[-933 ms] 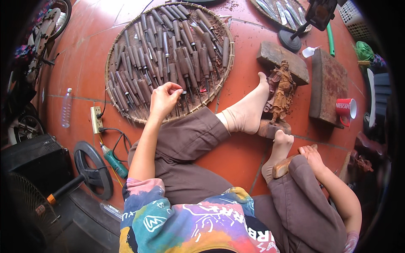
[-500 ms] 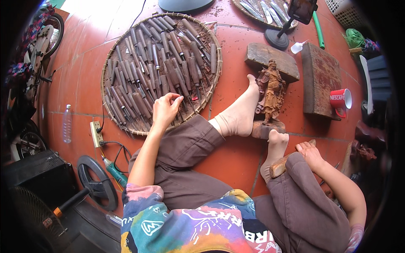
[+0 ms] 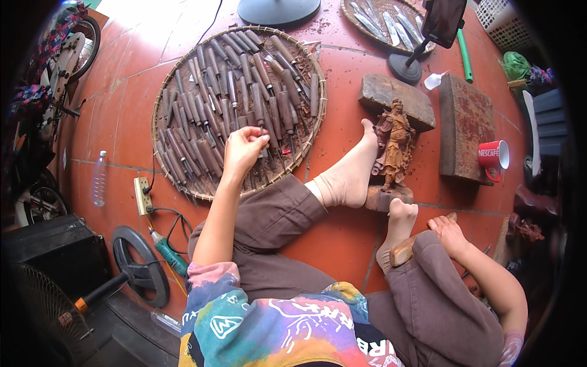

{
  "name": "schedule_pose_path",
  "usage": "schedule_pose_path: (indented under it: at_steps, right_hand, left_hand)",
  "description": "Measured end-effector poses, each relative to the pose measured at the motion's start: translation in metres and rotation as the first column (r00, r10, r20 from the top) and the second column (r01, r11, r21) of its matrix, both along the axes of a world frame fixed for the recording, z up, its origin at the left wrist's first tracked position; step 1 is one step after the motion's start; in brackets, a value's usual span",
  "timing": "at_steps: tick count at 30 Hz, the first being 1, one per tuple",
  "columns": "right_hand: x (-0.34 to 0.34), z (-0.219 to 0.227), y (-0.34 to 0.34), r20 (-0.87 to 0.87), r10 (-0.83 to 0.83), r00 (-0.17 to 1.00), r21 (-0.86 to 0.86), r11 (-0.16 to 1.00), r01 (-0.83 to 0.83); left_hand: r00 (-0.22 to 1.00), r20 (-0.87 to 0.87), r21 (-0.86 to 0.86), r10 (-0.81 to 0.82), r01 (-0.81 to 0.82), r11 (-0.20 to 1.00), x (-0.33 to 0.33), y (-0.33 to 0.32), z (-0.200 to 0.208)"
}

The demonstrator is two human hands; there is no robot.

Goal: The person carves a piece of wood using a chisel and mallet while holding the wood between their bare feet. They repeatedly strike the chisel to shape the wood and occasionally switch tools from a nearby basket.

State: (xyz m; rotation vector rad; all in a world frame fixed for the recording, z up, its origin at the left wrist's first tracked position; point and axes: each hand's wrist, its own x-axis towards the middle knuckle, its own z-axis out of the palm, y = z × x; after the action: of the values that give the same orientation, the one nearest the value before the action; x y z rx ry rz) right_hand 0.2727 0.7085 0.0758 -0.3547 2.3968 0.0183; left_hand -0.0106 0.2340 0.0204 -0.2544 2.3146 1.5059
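Note:
My left hand (image 3: 243, 151) is over the near part of a round woven tray (image 3: 318, 131), its thumb and fingers pinched at the thin metal end of a wood-carving chisel (image 3: 257, 103). Many similar chisels with brown wooden handles lie crowded in the tray. Beside my bent right knee, my right hand (image 3: 448, 235) is closed over the far end of a thick wooden stick (image 3: 402, 252); the knee hides its middle. Between my feet and a wood block stands a carved wooden figure (image 3: 392, 144) on a small base, with my left foot touching its side.
Two worn wood blocks (image 3: 396, 101) (image 3: 466, 131) lie beyond the figure, with a red mug (image 3: 493, 160) on its side at the right one. A phone stand (image 3: 405, 68), a smaller tray of blades (image 3: 382, 32), a power strip (image 3: 142, 196) and a green rotary tool (image 3: 169, 254) are around.
My left hand has shifted slightly, and its fingers now pinch the chisel's metal end. The view has tilted a little upward. My right hand stays on the wooden stick.

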Motion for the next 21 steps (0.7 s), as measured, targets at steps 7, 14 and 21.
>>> schedule_pose_path:
  at_steps: [7,14,21]
  right_hand:
    - [-0.004,-0.002,-0.004,0.0,0.013,1.0,-0.02,1.0,-0.013]
    - [0.011,0.003,0.004,0.012,-0.026,1.0,0.031,0.999,0.025]
    - [0.015,0.014,-0.004,0.056,-0.164,0.985,-0.103,0.98,0.17]
  left_hand:
    - [0.985,-0.173,-0.327,-0.022,-0.036,0.944,-0.046,0.03,0.004]
    - [0.893,-0.207,-0.743,-0.4,0.123,0.658,-0.033,0.072,0.019]
    - [0.939,-0.003,-0.871,-0.343,0.167,0.463,-0.028,0.088,-0.01]
